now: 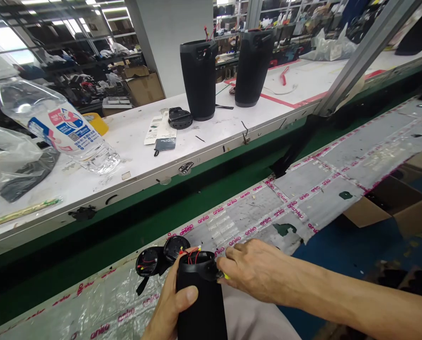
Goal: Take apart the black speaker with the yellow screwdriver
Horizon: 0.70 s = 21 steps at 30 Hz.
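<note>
Left hand grips the black speaker shell (base cut off) — right hand pinches its rim.

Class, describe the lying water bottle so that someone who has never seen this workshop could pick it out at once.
Start at the long white bench beyond the green conveyor strip. Follow it towards its left end, past the two upright black speaker housings. There lies the water bottle: the only clear plastic thing, on its side, with a blue, white and pink label.

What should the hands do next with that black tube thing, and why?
Probably tuck the red wires down inside. The left hand grips the black speaker shell upright, the right hand pinches its top rim, and the wires stick out above the opening.
</note>
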Tool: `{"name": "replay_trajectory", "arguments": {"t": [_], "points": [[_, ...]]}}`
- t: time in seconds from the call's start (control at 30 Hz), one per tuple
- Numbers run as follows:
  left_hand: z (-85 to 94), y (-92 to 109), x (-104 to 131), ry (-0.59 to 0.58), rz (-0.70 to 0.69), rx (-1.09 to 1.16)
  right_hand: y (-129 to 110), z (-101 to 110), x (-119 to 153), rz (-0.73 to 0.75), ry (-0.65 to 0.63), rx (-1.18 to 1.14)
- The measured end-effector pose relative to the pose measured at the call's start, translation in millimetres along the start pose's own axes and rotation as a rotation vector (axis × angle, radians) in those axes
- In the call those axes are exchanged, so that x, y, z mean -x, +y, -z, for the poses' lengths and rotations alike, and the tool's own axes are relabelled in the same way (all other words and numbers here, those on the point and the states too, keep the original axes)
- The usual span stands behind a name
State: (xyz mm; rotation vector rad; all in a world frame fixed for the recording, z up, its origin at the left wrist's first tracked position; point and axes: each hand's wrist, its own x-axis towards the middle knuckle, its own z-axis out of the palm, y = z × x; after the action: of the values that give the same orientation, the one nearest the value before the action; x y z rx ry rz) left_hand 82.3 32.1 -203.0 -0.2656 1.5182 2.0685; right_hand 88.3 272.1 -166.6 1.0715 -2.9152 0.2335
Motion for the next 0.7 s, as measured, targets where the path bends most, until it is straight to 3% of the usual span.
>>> {"name": "replay_trajectory", "arguments": {"t": [0.23,0.33,0.43,0.53,0.6,0.7], "points": [[-2.9,-9.2,-1.4,0.030,0.047,-0.010,-4.5,-7.3,-0.5,-0.081,-0.051,-0.063],[-7.8,-8.1,1.0,0.059,0.006,0.016,-6.5,-11.5,0.6,-0.095,-0.049,-0.136],[-10.1,-7.0,2.2,0.128,-0.074,0.050,-6.1,-16.1,4.8,-0.157,0.157,-0.481],[-4.9,-9.3,1.7,0.245,-0.175,-0.001,-0.4,-24.5,5.8,-0.408,0.309,-0.756],[4.1,-13.3,2.3,0.300,-0.252,-0.112,5.5,-37.6,2.5,-0.549,0.254,-0.721],[23.6,-21.3,6.2,0.412,-0.283,-0.259,15.1,-73.7,-5.1,-0.601,0.136,-0.539]]}}
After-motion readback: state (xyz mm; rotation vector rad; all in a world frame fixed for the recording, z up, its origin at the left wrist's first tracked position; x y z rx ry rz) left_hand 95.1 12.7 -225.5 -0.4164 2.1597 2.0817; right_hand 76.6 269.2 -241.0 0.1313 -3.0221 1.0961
